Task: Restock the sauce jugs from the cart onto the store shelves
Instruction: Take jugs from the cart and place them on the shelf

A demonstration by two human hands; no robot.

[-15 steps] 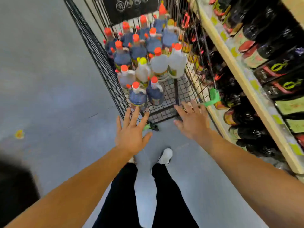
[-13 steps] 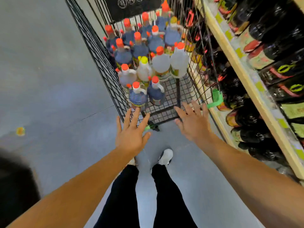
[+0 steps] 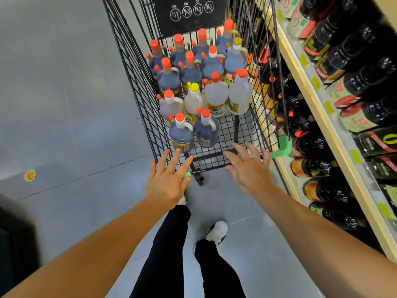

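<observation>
1. Nearest the camera, both forearms stretch forward over the person's dark trousers and a white shoe (image 3: 217,232) on the grey floor.
2. The left hand (image 3: 166,181) is spread, fingers straight and apart, holding nothing; its fingertips lie at the near left corner of the cart (image 3: 214,162), though whether they touch the wire I cannot tell.
3. The right hand (image 3: 247,171) is likewise spread and empty, its fingers over the cart's near edge.
4. Just beyond the fingertips stand the two closest dark sauce jugs (image 3: 182,134) with orange caps, upright on the cart's wire floor; paler jugs (image 3: 216,95) and more dark ones fill the cart behind them.
5. To the right, the store shelves (image 3: 318,108) run alongside the cart, already lined with dark bottles (image 3: 365,78).
6. My judgement: this is the reach stage, before any jug is picked up. No jug is in hand, so shelving of this load has not begun.
7. The next move likely calls for closing a hand round a near jug's handle or neck, lifting it clear of its neighbours, then finding a gap on the shelf.
</observation>
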